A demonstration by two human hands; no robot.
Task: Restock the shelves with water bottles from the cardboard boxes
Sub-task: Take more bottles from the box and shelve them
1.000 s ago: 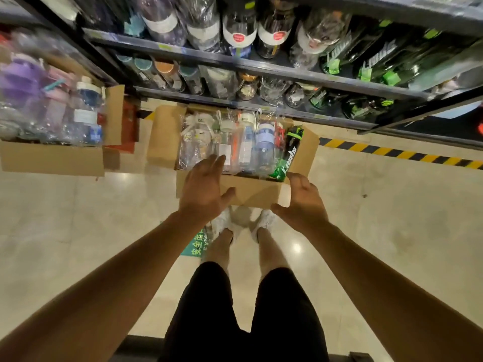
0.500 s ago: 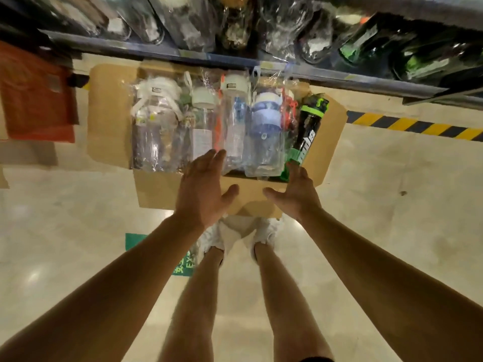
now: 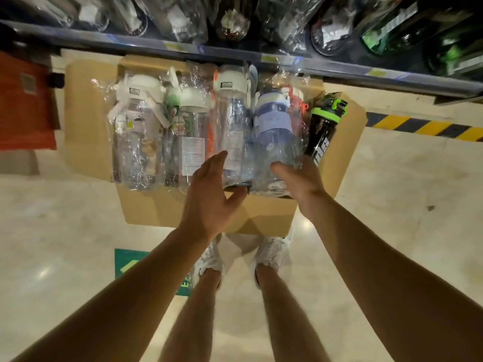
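Note:
An open cardboard box [image 3: 209, 212] stands on the floor under the lowest shelf, right in front of my feet. It holds several plastic-wrapped water bottles standing side by side. My left hand [image 3: 209, 197] hovers over the box's near rim with straight fingers, its fingertips at a clear bottle with a white lid [image 3: 231, 116]. My right hand [image 3: 303, 181] is at the base of a bottle with a lavender lid [image 3: 274, 131]. Its thumb lies straight against that bottle's front, and its fingers are hidden behind the bottle. A black and green bottle [image 3: 325, 126] leans at the box's right end.
The shelf edge [image 3: 235, 52] runs across the top, with wrapped bottles [image 3: 183, 17] above it. A red box [image 3: 23, 105] sits at the left. Yellow-black hazard tape [image 3: 428, 126] marks the floor at the right. My white shoes [image 3: 269, 254] stand just behind the box.
I have leaned in closer to the box. Both hands left the box's near rim and moved up to the bottles, the right one onto the lavender-lidded bottle.

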